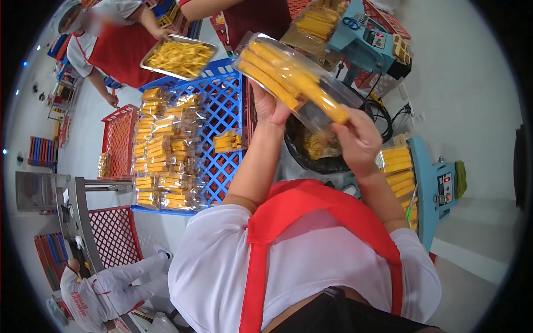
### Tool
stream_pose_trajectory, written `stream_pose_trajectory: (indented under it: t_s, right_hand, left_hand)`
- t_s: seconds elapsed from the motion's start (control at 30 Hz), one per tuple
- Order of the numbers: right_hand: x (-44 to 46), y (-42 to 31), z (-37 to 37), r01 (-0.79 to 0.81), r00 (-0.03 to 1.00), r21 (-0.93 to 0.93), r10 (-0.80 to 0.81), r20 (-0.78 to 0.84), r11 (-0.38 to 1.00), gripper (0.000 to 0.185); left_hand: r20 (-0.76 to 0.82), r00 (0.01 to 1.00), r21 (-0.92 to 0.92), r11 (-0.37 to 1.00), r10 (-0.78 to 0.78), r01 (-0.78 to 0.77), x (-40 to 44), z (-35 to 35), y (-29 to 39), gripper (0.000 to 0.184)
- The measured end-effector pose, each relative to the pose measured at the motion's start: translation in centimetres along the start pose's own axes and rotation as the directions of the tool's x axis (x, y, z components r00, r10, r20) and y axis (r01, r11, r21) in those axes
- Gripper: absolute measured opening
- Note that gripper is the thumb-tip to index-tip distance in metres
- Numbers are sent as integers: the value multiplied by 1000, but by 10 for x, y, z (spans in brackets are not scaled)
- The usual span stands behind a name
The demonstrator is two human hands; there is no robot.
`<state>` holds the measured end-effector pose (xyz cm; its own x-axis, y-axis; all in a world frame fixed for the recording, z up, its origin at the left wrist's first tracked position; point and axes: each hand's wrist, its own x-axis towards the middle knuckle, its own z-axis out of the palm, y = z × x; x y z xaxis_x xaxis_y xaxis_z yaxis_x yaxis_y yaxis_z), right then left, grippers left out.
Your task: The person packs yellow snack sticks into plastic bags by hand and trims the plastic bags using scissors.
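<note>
In front of my chest I hold up a clear plastic bag [328, 83] with several thick yellow sticks [266, 79] lying lengthwise in it. My left hand [269, 106] grips the bag from below, its fingers partly hidden behind the plastic. At the bag's right end, my right hand [360, 139] is closed on the end of a yellow stick [327, 104]. Whether plastic lies between those fingers and the stick I cannot tell. Beneath the bag, a black-lined bin [302, 158] contains yellow pieces.
To the left, a blue crate [214, 180] carries rows of filled bags [161, 147]. Blue-green machines [436, 188] with control panels stand at right, near dark cables [388, 119]. Beyond the crate, a person in a red apron [119, 55] holds a metal tray [166, 72] of yellow strips.
</note>
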<state>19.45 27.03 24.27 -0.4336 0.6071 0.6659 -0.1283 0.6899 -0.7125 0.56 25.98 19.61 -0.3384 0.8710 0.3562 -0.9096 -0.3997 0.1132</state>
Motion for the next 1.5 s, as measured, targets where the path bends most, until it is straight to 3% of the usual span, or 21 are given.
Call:
stream_pose_trajectory:
  t_s: [0.03, 0.1, 0.13, 0.2, 0.23, 0.3, 0.4, 0.53, 0.63, 0.83, 1.0, 1.27, 1.33, 1.37, 1.43, 1.5]
  right_hand:
    - [-6, 3, -1, -9, 996, 20, 10, -92, 1000, 28]
    - [-11, 10, -3, -185, 941, 358, 269, -203, 915, 25]
    - [-11, 10, -1, -187, 941, 358, 271, -203, 915, 25]
    - [-8, 9, 5, -235, 882, 729, 456, -118, 643, 24]
    - [-7, 8, 7, -225, 881, 726, 453, -133, 650, 24]
    - [-8, 8, 13, -309, 840, 804, 542, -19, 508, 23]
    - [-5, 5, 10, -360, 835, 731, 550, -25, 580, 20]
    - [-8, 2, 7, -453, 846, 535, 533, 5, 713, 19]
    - [-8, -3, 3, -388, 897, 495, 443, 7, 778, 27]
    - [-10, -13, 9, -301, 895, 694, 445, -31, 654, 31]
    - [-16, -8, 6, -351, 898, 694, 435, 60, 629, 32]
    - [-2, -30, 7, -381, 887, 644, 458, 53, 663, 35]
    - [-14, -29, 1, -385, 922, 339, 377, 92, 859, 38]
    - [-20, -29, 0, -389, 920, 335, 380, 97, 858, 38]
    - [-27, -28, 0, -201, 979, 186, 203, 12, 962, 42]
    - [-25, -21, 2, -189, 981, 115, 184, 55, 975, 44]
  left_hand:
    - [1, 1000, 3, 1000, 14, -14, 3, 0, 5, 68]
    - [-40, 989, 47, 989, 141, -139, 6, -2, 12, 72]
    - [-3, 992, 60, 990, 126, -125, 8, -5, 13, 71]
    - [-1, 995, 89, 991, 102, -101, 6, -5, 7, 73]
    - [1, 997, 118, 990, 82, -82, 6, -4, 3, 74]
    - [8, 999, 98, 994, 39, -39, 6, -6, -6, 76]
    - [109, 993, 169, 985, -54, 35, 9, 2, -18, 90]
    - [138, 988, 200, 979, -74, 45, 6, 5, -31, 91]
    - [126, 989, 147, 988, -74, 55, 5, 6, -36, 92]
    - [76, 992, 148, 985, -102, 90, -1, 11, -41, 91]
    - [172, 982, 162, 985, -82, 54, -3, 10, -48, 91]
    - [131, 989, 172, 984, -70, 47, -3, 3, -53, 91]
    - [112, 991, 136, 989, -66, 51, -2, 4, -49, 91]
    - [93, 994, 138, 989, -58, 45, -2, 5, -47, 91]
    - [74, 996, 134, 990, -41, 30, -1, 2, -46, 91]
    - [126, 990, 119, 991, -69, 54, -2, -3, -49, 91]
